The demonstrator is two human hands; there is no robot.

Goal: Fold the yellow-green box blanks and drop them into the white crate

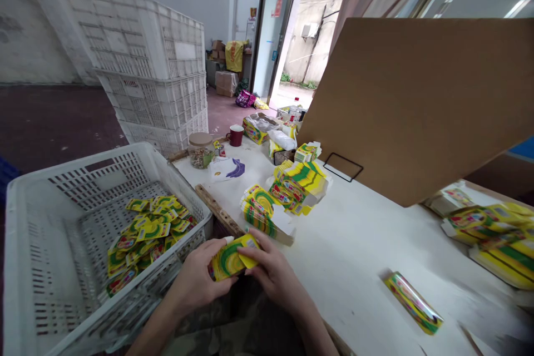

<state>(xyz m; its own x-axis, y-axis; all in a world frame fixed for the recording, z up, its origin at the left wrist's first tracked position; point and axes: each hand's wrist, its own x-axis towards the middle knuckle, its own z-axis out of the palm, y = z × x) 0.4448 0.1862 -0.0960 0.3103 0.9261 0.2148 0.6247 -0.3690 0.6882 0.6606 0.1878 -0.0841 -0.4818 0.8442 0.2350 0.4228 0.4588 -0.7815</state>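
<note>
Between my two hands is a small yellow and green printed box [229, 258], held over the table's front edge. My left hand [200, 275] wraps round its left side. The fingers of my right hand [267, 267] pinch its right end, near a yellow flap. Just beyond, a row of flat yellow and green cartons [261, 211] leans on the white table [334, 256], with another bundle of cartons [300, 183] behind it. Left of my hands, a white plastic crate [137, 161] holds a heap of small yellow and green packets [150, 233].
A wrapped yellow and green pack [413, 301] lies on the right of the table, near more cartons [496, 233]. A large cardboard panel [417, 100] rises behind. A lidded jar [201, 151] and a red mug [236, 136] stand at the far left. Stacked white crates [154, 61] stand beyond.
</note>
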